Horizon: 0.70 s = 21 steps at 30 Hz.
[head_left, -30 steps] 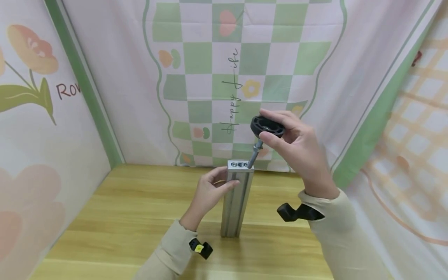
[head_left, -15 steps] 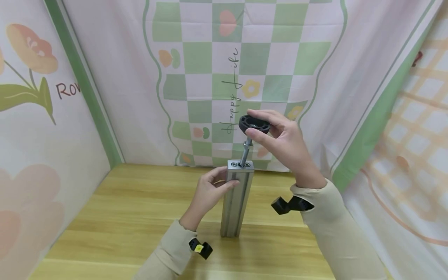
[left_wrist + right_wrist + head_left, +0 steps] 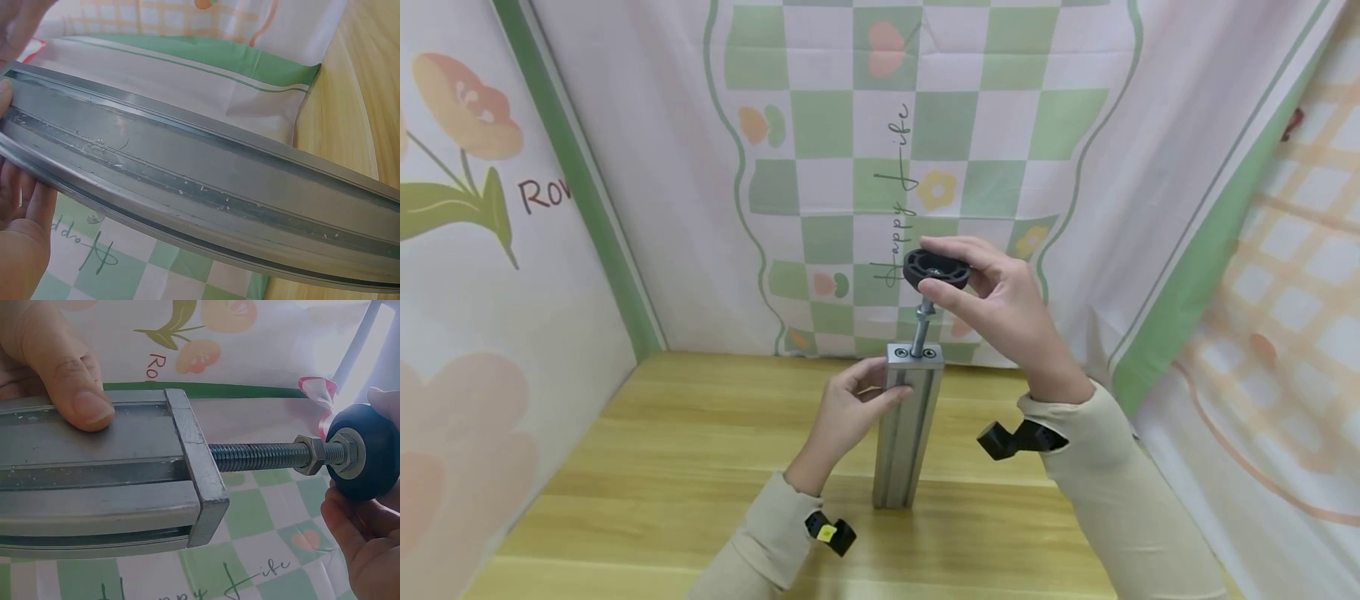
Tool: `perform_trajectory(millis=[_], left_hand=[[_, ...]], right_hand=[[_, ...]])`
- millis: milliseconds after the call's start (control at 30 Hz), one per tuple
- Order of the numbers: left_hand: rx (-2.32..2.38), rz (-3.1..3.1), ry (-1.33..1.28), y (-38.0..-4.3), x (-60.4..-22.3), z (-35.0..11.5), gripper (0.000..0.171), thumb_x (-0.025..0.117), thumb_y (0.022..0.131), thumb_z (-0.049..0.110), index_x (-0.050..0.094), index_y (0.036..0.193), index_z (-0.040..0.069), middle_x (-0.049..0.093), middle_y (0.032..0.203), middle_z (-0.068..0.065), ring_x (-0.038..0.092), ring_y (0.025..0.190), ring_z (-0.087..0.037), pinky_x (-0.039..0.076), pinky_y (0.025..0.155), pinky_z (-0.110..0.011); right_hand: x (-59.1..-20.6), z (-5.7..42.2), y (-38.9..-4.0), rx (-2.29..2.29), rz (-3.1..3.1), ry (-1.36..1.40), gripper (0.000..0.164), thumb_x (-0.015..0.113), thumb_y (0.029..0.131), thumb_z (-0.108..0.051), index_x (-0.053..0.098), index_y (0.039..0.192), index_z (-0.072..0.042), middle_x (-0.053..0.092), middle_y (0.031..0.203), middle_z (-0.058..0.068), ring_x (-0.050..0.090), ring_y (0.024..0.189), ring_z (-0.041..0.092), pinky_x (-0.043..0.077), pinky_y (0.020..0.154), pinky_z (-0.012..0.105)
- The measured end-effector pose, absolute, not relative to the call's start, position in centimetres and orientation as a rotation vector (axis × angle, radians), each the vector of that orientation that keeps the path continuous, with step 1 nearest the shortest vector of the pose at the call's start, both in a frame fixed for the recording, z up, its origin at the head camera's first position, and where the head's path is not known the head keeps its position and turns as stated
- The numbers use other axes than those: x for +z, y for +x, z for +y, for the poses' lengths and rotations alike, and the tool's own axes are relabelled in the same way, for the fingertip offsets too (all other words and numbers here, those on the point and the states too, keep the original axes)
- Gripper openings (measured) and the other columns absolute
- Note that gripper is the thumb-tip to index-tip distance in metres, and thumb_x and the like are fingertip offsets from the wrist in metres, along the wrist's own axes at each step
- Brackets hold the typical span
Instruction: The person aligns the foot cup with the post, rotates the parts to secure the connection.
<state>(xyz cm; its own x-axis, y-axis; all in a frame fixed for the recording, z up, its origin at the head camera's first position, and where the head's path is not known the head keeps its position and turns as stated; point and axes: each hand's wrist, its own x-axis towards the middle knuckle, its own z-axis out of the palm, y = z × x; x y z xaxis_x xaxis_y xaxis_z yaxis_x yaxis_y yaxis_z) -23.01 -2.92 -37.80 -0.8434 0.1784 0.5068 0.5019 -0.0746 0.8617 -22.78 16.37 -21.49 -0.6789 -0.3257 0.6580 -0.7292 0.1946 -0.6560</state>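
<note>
An aluminium profile (image 3: 904, 442) stands upright on the table, capped by a metal end plate (image 3: 197, 469) with screws on either side of its centre. My left hand (image 3: 850, 408) grips the profile just below the cap, thumb on the near face. Above it, my right hand (image 3: 1000, 300) pinches the black round base of a levelling foot (image 3: 936, 271) between thumb and fingers. Its threaded stud (image 3: 256, 456) points down, slightly tilted, with the tip at the plate's middle hole. A hex nut (image 3: 309, 455) sits on the stud near the base. The stud's lower end is hidden.
The wood-grain table (image 3: 700, 467) spreads around the profile. A checked cloth backdrop (image 3: 820, 125) hangs close behind, with printed cloth walls at left and right. Each wrist carries a small black camera mount (image 3: 1022, 439).
My right hand has moved left with the levelling foot, bringing the stud tip from the plate's right side to its middle hole. My left hand and the profile have stayed put.
</note>
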Motion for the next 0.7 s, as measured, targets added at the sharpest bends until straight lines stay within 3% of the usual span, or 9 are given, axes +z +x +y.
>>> perform_trajectory(millis=[267,367,567,700], left_hand=[[-1.999,-1.970,-0.739,-23.0,-37.9,-3.0,0.035,0.079,0.088,0.008,0.069,0.120,0.004,0.071,0.104,-0.009,0.068,0.096,-0.020,0.059,0.086,-0.032],[-2.004,-1.962,-0.743,-23.0,-37.8,-2.9,0.034,0.079,0.087,0.007,0.069,0.120,0.003,0.071,0.103,-0.009,0.068,0.096,-0.020,0.059,0.086,-0.033],[-2.012,-1.963,-0.734,-22.9,-37.7,-2.9,0.035,0.079,0.087,0.006,0.069,0.120,0.001,0.071,0.103,-0.012,0.068,0.096,-0.021,0.059,0.086,-0.033],[-2.013,-1.968,-0.721,-22.8,-37.6,-2.9,0.035,0.079,0.086,0.005,0.069,0.120,0.000,0.071,0.103,-0.013,0.068,0.096,-0.021,0.059,0.086,-0.032]], right_hand=[[-21.8,16.1,-22.6,1.435,-2.168,1.038,0.040,0.071,0.095,-0.014,0.064,0.135,-0.013,0.058,0.136,0.000,0.059,0.114,0.020,0.048,0.101,0.025],[-21.7,16.3,-22.3,1.366,-2.202,1.078,0.040,0.061,0.101,-0.017,0.060,0.140,-0.013,0.054,0.142,-0.001,0.058,0.117,0.019,0.048,0.100,0.025],[-21.2,16.9,-21.8,1.332,-2.296,1.150,0.048,0.036,0.104,-0.016,0.049,0.149,-0.013,0.043,0.154,-0.001,0.042,0.137,0.018,0.036,0.110,0.042],[-21.1,17.2,-22.0,1.409,-2.285,1.192,0.048,0.034,0.104,-0.012,0.046,0.150,-0.009,0.048,0.150,0.006,0.049,0.132,0.021,0.038,0.110,0.034]])
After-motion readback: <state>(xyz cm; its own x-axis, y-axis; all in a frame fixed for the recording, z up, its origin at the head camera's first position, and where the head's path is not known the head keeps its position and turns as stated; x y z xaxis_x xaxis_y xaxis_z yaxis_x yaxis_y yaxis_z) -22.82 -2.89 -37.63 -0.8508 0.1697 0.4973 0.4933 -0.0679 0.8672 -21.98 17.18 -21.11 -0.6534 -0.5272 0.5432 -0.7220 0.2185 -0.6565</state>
